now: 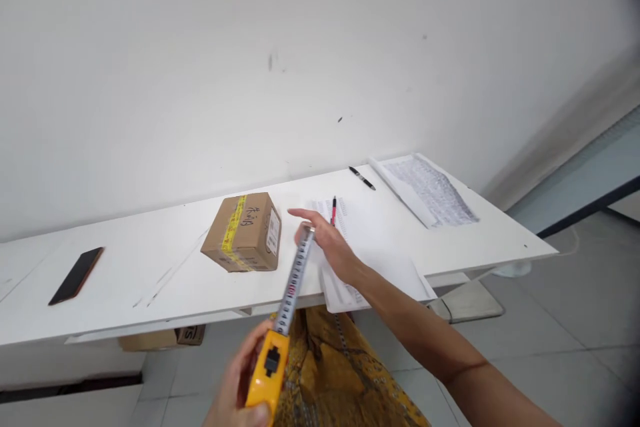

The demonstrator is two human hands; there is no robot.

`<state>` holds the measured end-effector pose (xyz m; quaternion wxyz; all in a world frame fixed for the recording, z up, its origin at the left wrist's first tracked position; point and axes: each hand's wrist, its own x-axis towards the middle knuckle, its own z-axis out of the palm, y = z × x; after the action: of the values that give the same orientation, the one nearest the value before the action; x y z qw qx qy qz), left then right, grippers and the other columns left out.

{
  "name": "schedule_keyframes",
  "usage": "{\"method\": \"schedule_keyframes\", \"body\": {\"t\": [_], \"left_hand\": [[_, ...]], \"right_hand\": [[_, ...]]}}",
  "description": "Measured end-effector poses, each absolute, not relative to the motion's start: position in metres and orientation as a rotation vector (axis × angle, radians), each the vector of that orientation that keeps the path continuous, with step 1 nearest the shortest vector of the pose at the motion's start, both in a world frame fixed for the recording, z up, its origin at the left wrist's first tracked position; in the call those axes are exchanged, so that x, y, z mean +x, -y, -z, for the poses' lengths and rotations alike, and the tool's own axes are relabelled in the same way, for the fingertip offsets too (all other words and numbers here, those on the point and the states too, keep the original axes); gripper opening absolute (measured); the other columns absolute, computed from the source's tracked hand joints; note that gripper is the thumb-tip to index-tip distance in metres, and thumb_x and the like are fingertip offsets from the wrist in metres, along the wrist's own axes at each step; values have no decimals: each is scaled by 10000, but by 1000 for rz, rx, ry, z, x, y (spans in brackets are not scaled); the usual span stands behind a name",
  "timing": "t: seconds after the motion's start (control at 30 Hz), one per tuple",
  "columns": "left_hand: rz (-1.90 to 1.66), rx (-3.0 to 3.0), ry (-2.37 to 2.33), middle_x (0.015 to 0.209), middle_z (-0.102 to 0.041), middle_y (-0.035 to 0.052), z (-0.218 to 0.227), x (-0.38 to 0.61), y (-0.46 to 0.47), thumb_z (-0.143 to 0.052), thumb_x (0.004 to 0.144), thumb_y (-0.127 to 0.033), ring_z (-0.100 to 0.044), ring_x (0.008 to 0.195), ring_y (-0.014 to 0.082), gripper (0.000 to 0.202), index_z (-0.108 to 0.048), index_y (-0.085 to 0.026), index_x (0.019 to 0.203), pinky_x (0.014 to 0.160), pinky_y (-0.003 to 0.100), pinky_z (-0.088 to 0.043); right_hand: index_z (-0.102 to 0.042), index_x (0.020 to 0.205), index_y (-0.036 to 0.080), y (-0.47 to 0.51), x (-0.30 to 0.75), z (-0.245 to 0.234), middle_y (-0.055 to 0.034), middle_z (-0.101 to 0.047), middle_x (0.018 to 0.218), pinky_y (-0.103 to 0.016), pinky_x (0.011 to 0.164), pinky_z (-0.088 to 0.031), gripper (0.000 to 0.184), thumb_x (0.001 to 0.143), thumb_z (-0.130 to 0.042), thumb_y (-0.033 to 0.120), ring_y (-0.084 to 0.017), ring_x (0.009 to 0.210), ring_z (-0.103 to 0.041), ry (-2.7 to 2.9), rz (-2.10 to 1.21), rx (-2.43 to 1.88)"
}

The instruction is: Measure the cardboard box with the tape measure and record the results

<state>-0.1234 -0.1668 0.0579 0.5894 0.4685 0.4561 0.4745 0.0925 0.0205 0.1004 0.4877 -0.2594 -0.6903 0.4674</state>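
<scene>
My left hand (240, 383) is closed around a yellow tape measure (269, 368) below the table edge. Its blade (296, 275) runs up and away to my right hand (327, 240), which pinches the blade's tip above the white table (150, 280). A small brown cardboard box (245, 232) with yellow tape and black handwriting sits on the table just left of my right hand, apart from it.
A dark phone (76, 275) lies at the table's left. A red pen (333, 211) rests on papers (370, 260) under my right hand; a black pen (362, 178) and a printed sheet (427, 190) lie farther right. Another box (160, 337) sits under the table.
</scene>
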Motion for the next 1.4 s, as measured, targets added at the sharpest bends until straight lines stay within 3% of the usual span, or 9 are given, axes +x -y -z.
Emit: {"method": "schedule_keyframes", "body": {"t": [0.07,0.17,0.27,0.4,0.5,0.63,0.9,1.13,1.4], "left_hand": [[-968,1159,-1024,1058,-648,128,-61,-108,156,-806,612,-564,-626,824,276,853,-557,-236,1359,709,376,-531],[-896,1278,-1012,1120,-610,103,-76,-86,131,-801,651,-399,-613,909,277,861,-463,-292,1436,761,358,-512],[-878,1421,-1043,1103,-592,72,-96,-70,102,-770,675,-270,-609,891,245,948,-323,-329,1509,769,333,-496],[-873,1665,-1070,1106,-602,83,-117,-57,54,-777,697,-258,-603,948,257,936,-319,-289,1514,828,354,-485],[-985,1846,-1196,1104,-608,86,-120,-42,2,-781,715,-291,-602,929,236,895,-341,-260,1494,807,335,-481],[-1050,2116,-1573,1182,-596,110,-102,-10,-67,-732,762,-283,-606,970,235,755,-405,-194,1437,857,360,-477],[-666,2281,-1843,1194,-590,113,-54,10,-106,-650,843,-296,-582,1107,295,564,-488,-264,1382,774,378,-516],[-709,2354,-1856,1227,-570,118,-70,14,-124,-639,846,-283,-569,1118,293,577,-469,-256,1396,787,373,-515],[-529,2509,-1780,1215,-554,117,-79,37,-144,-610,840,-229,-552,1058,300,565,-474,-257,1387,796,404,-496]], "right_hand": [[-653,1074,264,-9,116,-100,-11,-531,707,-316,601,-448,471,969,-341,602,-170,613,-493,1552,-1130,-741],[-645,874,275,14,132,-83,20,-410,585,-292,466,-341,377,966,-406,552,-153,493,-378,1490,-1094,-866],[-649,989,299,31,134,-63,10,-497,600,-299,480,-392,341,989,-372,498,-164,504,-463,1657,-1057,-866],[-616,1209,280,1,147,-53,-61,-698,885,-361,693,-510,382,1005,-324,419,-217,761,-643,1816,-644,-1003],[-653,1161,219,-65,165,-53,-107,-708,1033,-367,810,-485,387,1007,-306,293,-246,931,-645,1854,-285,-1329],[-614,1269,175,-148,170,-48,-160,-689,1027,-381,751,-438,398,953,-378,127,-297,969,-610,2389,99,-1470],[-702,951,101,-189,172,-35,-159,-709,924,-353,745,-378,250,914,-458,63,-263,925,-602,3035,511,-970],[-669,896,127,-186,202,-36,-136,-698,850,-338,705,-356,255,892,-436,24,-221,780,-593,2922,430,-901],[-592,869,166,-178,274,-36,-78,-640,729,-320,606,-357,141,835,-487,253,-215,655,-567,2020,212,-1546]]}}
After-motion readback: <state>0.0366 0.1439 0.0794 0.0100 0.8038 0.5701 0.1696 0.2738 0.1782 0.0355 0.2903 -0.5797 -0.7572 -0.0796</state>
